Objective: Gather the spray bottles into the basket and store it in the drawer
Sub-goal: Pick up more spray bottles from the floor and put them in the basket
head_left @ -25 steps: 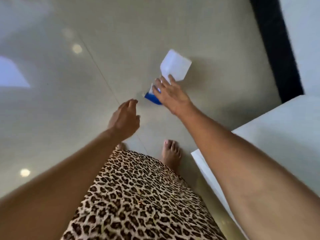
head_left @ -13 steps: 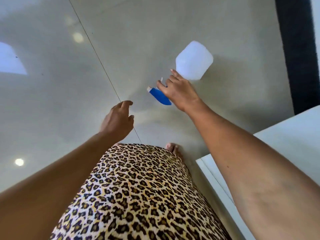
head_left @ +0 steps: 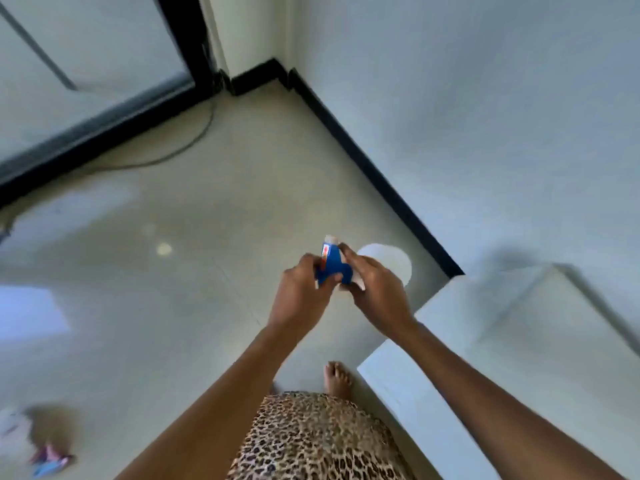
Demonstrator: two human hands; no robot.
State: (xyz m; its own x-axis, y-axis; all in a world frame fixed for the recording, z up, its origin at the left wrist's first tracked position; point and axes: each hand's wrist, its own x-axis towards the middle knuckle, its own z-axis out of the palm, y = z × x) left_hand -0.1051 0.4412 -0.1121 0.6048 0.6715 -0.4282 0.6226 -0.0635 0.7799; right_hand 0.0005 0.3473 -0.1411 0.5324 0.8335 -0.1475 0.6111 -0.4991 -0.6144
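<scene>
The left hand and the right hand meet in front of the body, both closed on one spray bottle. The left hand's fingers curl round the blue trigger head, thumb underneath it. The right hand wraps the neck just beside that head, its fingers pressed together over the white plastic. The bottle's white body sticks out beyond the right hand, away from the person, and its nozzle tip points up and away. The bottle is held in the air above the pale tiled floor.

Below the bottle, a bare foot stands on the floor next to the edge of a leopard-print garment. To the right of the bottle lies a white counter, its corner close under the right forearm. Beyond the bottle a black skirting board runs along the white wall. Far to the bottle's lower left sits a blurred cluster of small things I cannot make out.
</scene>
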